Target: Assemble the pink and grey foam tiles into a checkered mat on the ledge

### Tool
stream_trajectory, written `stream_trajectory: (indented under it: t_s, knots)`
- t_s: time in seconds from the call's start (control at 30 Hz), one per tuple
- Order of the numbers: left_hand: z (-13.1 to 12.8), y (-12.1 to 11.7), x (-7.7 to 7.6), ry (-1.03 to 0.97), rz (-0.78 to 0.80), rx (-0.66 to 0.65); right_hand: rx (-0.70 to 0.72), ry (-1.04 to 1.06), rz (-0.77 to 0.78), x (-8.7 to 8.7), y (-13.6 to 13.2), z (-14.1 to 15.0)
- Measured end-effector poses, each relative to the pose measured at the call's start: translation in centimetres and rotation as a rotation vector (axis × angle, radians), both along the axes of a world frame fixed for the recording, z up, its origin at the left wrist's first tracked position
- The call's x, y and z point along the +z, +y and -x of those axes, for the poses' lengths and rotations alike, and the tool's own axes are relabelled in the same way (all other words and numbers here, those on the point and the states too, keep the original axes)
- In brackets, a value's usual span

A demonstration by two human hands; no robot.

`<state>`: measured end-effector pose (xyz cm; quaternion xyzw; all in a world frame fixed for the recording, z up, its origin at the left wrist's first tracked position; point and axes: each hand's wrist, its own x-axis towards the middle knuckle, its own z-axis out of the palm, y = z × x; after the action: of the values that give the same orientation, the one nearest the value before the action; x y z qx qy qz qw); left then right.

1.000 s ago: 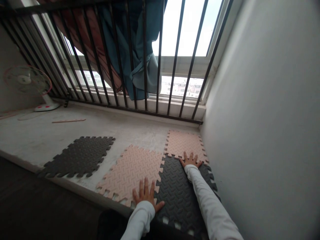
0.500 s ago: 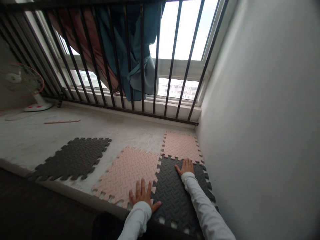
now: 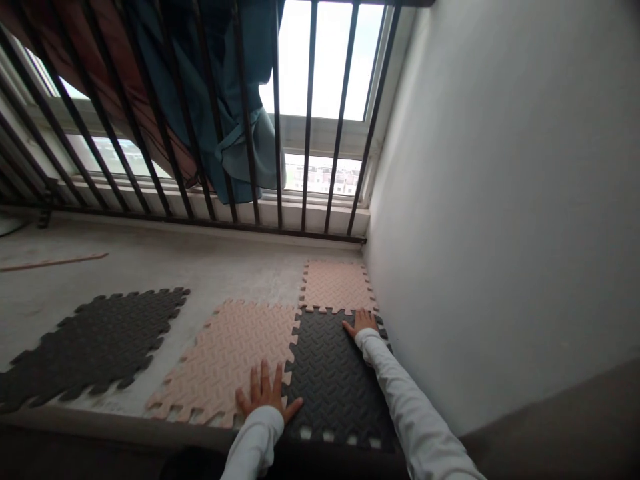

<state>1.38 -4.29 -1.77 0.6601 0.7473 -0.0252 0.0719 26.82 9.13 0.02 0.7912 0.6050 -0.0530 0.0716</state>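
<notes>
My left hand (image 3: 265, 393) lies flat with spread fingers on the near right part of a pink foam mat tile (image 3: 235, 350), its thumb reaching over the seam onto a black foam mat tile (image 3: 335, 380). At the black tile's far right corner rests my right hand (image 3: 362, 322), open, palm down, its fingertips by the seam with another pink foam tile (image 3: 337, 283). The three tiles meet along their toothed edges. Apart from them, to the left, lies a second black foam tile (image 3: 100, 343).
A white wall (image 3: 500, 200) rises close on the right. Dark railing bars (image 3: 307, 133) stand at the back, before a window and a hanging blue curtain (image 3: 200, 87). A thin pink strip (image 3: 55, 262) lies on the pale floor (image 3: 210, 267), which ends in a near edge.
The view has swung to the right, so the fan at left has nearly left the picture. My right hand has slid a little toward the black tile's far edge; my left hand stays at the seam.
</notes>
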Motion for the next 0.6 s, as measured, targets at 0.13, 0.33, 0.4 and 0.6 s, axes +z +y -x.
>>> stream_trajectory:
  t_s: [0.13,0.33,0.4,0.6]
  knots:
    - [0.0,-0.1,0.1,0.007,0.002,0.003,-0.104,-0.026,-0.029,0.3,0.0,-0.4]
    - [0.1,0.0,-0.2,-0.019,0.007,-0.005,-0.099,-0.002,0.013,0.5,0.5,-0.3]
    - [0.1,0.0,-0.3,-0.023,0.008,0.001,0.005,0.033,0.02,0.6,1.1,1.2]
    - [-0.2,0.0,0.0,-0.031,0.006,0.022,0.321,0.134,0.042,-0.7,1.6,8.0]
